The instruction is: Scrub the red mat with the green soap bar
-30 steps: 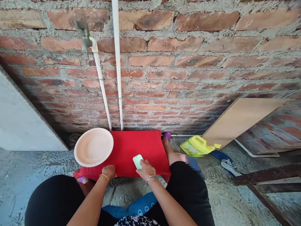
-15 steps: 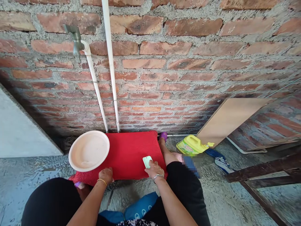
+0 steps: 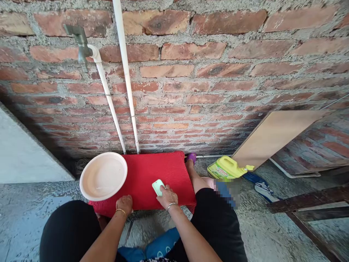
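A red mat (image 3: pixel 152 171) with a rough-looking surface lies spread out in front of me, its near edge hanging down. My left hand (image 3: pixel 124 204) is closed on that near edge, left of its middle. In my right hand (image 3: pixel 167 197) is a pale green scrubbing brush (image 3: pixel 158 187), held against the mat; its underside is hidden. A wide pale pink basin (image 3: pixel 105 176) rests at the mat's left end, just beyond my left hand, with what looks like a little water in it.
Behind the mat rises a brick wall (image 3: pixel 177 87) with a tap (image 3: pixel 80 47) and white pipes (image 3: pixel 128 83). To the right are a yellow detergent jug (image 3: pixel 227 168), a leaning board (image 3: pixel 278 134), sandals (image 3: pixel 264 191) and a dark wooden frame (image 3: pixel 311 200). The concrete floor (image 3: pixel 51 194) looks wet at left.
My right hand has slid the scrubbing brush leftward across the mat, closer to my left hand. My left hand keeps its hold on the near edge. The view has shifted slightly.
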Demonstrator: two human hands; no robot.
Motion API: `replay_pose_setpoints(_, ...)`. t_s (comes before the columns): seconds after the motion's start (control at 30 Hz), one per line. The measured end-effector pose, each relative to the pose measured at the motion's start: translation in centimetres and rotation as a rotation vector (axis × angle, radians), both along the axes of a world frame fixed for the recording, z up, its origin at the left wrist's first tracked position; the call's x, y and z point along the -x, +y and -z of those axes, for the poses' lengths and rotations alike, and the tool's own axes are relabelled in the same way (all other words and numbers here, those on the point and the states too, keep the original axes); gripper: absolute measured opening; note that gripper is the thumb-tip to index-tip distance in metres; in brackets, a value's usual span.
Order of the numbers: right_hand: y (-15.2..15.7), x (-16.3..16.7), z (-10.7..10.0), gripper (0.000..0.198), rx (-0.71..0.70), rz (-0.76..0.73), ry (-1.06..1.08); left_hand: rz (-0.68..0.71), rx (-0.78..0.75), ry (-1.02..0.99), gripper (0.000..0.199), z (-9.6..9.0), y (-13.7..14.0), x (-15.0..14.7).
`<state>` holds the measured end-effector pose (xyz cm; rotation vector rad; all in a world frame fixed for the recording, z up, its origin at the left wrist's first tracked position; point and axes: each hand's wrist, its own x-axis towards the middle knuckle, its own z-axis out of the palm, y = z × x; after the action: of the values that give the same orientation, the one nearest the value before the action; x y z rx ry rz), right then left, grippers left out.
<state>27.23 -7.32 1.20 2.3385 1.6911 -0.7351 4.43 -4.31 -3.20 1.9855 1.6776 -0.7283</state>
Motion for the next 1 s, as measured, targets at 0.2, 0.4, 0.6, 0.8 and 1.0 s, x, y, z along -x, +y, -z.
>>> replay_pose_setpoints(0.2, -0.8, -6.1, -1.2, 0.045, 0.026, 0.27, -0.067, 0.022, -0.014, 0.003, 0.049, -0.4, 0.0, 0.0)
replay_pose_setpoints(0.4, 0.2, -1.4, -0.6, 0.042, -0.079, 0.045, 0.029, 0.063, -0.034, 0.056, 0.047, -0.6, -0.2, -0.4)
replay_pose_setpoints(0.6, 1.3, 1.0, -0.3, 0.045, -0.046, -0.032, 0.071, 0.085, -0.045, 0.085, 0.047, -0.2, -0.2, -0.5)
replay_pose_setpoints(0.8, 0.3, -5.8, -1.7, 0.043, 0.019, 0.242, -0.032, 0.099, -0.025, 0.089, 0.046, -0.9, -0.1, -0.7)
replay_pose_setpoints(1.0, 0.4, -3.6, -1.5, 0.044, -0.031, 0.136, -0.01, 0.078, -0.035, 0.086, 0.046, -0.9, -0.1, -0.9)
